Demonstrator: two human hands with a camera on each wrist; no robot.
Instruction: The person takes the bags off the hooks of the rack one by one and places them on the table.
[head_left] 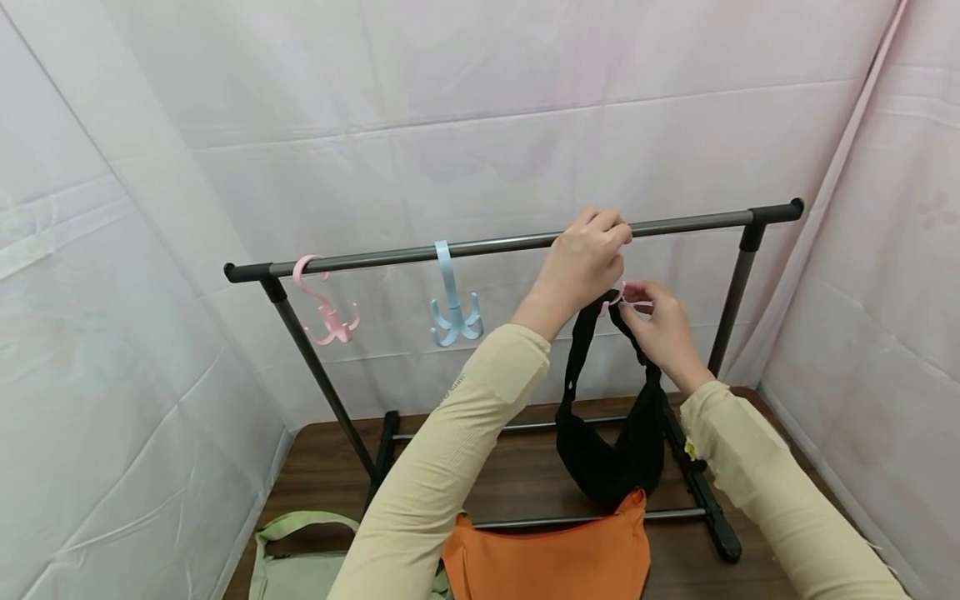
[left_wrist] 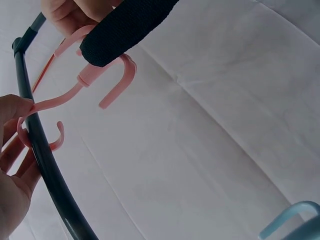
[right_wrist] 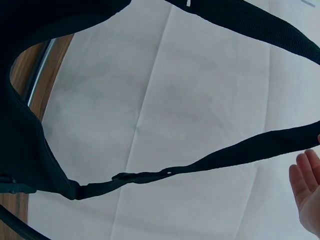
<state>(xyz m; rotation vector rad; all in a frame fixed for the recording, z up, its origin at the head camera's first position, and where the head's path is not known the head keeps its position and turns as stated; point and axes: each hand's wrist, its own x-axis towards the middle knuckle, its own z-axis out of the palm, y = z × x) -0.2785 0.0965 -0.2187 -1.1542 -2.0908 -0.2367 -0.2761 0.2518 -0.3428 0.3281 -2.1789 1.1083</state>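
Note:
A black shoulder bag (head_left: 611,454) hangs by its strap from a pink multi-prong hook (left_wrist: 92,74) on the rack's right half. My left hand (head_left: 585,258) holds this hook at the rail, with the thumb on its stem and fingers behind the bar in the left wrist view. Lower down, my right hand (head_left: 663,329) pinches the strap (left_wrist: 130,30) close to the prongs; the exact fingertip contact is partly hidden. The strap lies over a prong. In the right wrist view, the bag's body hangs at left and some right-hand fingers (right_wrist: 302,182) show at the edge.
On the dark metal rail (head_left: 510,244) hang another pink hook (head_left: 330,321) and a blue hook (head_left: 455,317). An orange bag (head_left: 551,558) and a pale green bag (head_left: 300,575) lie in front on the wooden table (head_left: 330,454). White sheets (head_left: 450,100) surround the rack.

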